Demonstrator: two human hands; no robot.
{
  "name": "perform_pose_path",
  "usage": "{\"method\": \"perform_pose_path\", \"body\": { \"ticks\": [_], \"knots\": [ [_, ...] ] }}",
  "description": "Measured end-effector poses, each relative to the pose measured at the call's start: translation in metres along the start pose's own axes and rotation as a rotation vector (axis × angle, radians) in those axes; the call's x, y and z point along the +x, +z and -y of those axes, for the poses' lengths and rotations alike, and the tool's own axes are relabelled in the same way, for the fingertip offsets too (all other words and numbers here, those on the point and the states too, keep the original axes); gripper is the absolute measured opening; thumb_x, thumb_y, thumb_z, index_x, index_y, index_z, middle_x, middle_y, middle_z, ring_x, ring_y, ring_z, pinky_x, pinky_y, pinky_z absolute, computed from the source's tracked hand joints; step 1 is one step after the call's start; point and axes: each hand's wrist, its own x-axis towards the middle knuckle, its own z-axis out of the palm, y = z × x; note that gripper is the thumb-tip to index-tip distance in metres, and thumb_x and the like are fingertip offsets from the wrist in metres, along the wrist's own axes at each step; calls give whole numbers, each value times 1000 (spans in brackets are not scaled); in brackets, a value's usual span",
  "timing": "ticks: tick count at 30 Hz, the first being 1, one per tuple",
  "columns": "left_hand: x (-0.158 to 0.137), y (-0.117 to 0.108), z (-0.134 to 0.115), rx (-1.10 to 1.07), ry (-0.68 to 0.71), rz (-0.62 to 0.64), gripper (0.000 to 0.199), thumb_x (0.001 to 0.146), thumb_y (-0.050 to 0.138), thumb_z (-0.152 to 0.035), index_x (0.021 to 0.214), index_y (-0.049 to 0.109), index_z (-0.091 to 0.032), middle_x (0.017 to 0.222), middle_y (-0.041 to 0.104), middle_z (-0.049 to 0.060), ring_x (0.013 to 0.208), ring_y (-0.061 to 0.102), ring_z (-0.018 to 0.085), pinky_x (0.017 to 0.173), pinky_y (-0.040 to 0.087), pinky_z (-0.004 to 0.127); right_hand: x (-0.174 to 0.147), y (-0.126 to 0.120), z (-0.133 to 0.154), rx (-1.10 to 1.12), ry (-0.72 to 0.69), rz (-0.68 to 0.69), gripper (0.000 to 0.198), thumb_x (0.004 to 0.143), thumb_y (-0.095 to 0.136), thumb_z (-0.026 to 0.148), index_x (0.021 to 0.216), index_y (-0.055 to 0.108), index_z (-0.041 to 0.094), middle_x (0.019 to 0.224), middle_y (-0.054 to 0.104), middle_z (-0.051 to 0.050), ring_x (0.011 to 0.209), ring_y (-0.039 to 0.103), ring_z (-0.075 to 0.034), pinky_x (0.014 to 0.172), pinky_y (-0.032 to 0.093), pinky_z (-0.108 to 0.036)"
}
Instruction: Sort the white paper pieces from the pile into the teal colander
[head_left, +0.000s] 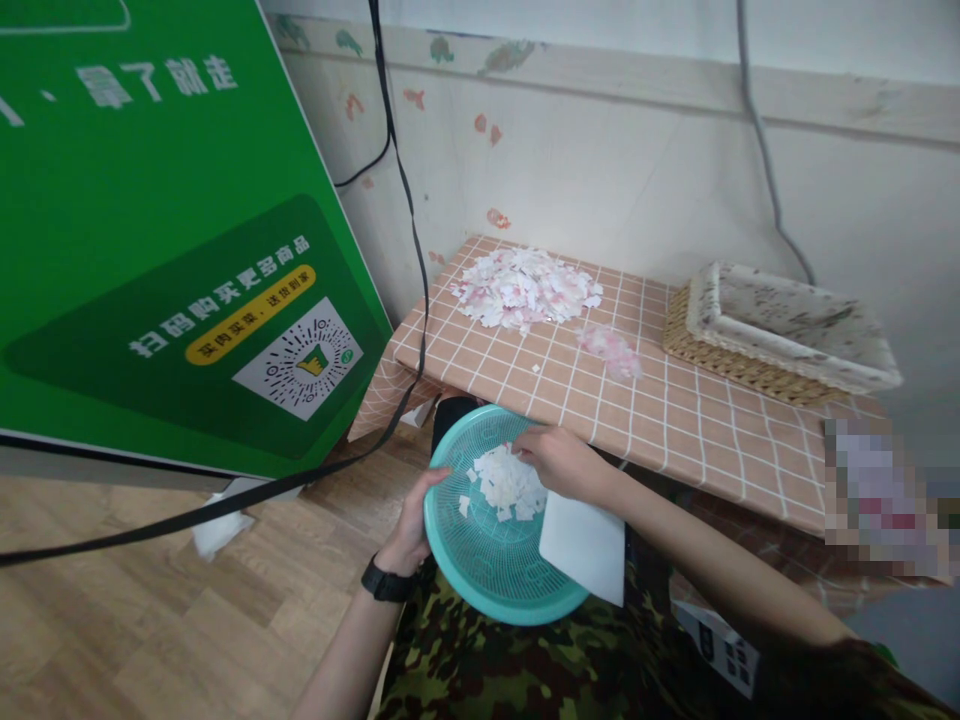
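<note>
On my lap rests a teal plastic colander (480, 570) with a small heap of white paper scraps (510, 485) inside. My left hand (412, 520), wearing a black wristband, grips its left rim, thumb over the edge. Over the far right side of the bowl, my right hand (564, 462) reaches down with its fingers drawn together at the heap's edge. What sits between those fingertips is too small to make out. A blank white sheet (583, 545) lies across the right rim, under my right hand and wrist.
A larger mound of white and pink paper scraps (525, 288) sits on the checked tablecloth (480, 350), beside a smaller pink patch (611, 350). A cloth-lined wicker basket (780, 335) stands right. A green sign (180, 200) is left, with a black strap (424, 300) hanging before it.
</note>
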Motion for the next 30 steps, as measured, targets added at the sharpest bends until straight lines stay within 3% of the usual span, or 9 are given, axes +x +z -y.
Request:
{"method": "perform_pose_path", "body": {
  "ticks": [3, 6, 10, 15, 19, 26, 28, 30],
  "knots": [
    [3, -5, 1, 7, 33, 16, 18, 69, 64, -28, 69, 69, -11, 61, 69, 5, 52, 60, 16, 57, 47, 28, -2, -18, -9, 171, -55, -156, 19, 81, 48, 13, 82, 65, 19, 82, 68, -3, 75, 60, -14, 68, 41, -24],
    [6, -7, 3, -16, 37, 21, 19, 70, 63, -28, 75, 70, -12, 67, 71, 5, 57, 62, 17, 60, 49, 29, 2, -47, -36, 237, 64, -316, 15, 80, 50, 19, 82, 65, 19, 76, 67, -1, 66, 59, -13, 61, 41, -23],
    [7, -5, 3, -24, 4, 15, 19, 71, 63, -28, 76, 70, -11, 68, 71, 7, 58, 63, 18, 62, 50, 30, 13, -88, -86, 53, 257, -499, 15, 74, 59, 28, 81, 68, 19, 75, 68, -4, 67, 60, -16, 60, 40, -25],
    [8, -6, 1, -25, -16, -3, 20, 72, 62, -29, 77, 70, -11, 66, 71, 6, 58, 64, 20, 61, 51, 32, 19, -114, -126, -145, 357, -529, 23, 78, 53, 29, 88, 72, 19, 76, 70, -8, 70, 62, -19, 63, 40, -28],
    [10, -6, 2, -23, 0, -24, 19, 70, 62, -27, 76, 69, -11, 67, 71, 6, 58, 64, 20, 61, 51, 33, 24, -117, -134, -212, 413, -657, 23, 79, 51, 28, 82, 71, 17, 72, 69, -9, 68, 61, -20, 63, 39, -29],
    [20, -7, 11, -70, 7, -28, 14, 71, 63, -25, 73, 69, -13, 66, 71, 6, 57, 64, 19, 62, 52, 31, 29, -93, -116, -139, 556, -1299, 44, 92, 27, 45, 90, 60, 15, 67, 61, -6, 61, 55, -17, 61, 39, -30],
    [23, -8, 13, -76, 0, -20, 17, 72, 62, -27, 75, 70, -12, 69, 72, 7, 60, 65, 19, 64, 52, 32, 24, -80, -111, -166, 550, -1316, 44, 93, 25, 43, 87, 59, 16, 67, 60, -6, 62, 55, -17, 62, 39, -29],
    [26, -9, 14, -79, 4, -12, 19, 73, 62, -28, 77, 70, -11, 71, 73, 8, 61, 65, 19, 66, 51, 32, 15, -67, -110, -227, 474, -1240, 40, 92, 29, 41, 84, 59, 17, 70, 61, -8, 67, 56, -18, 65, 41, -30]
  ]
}}
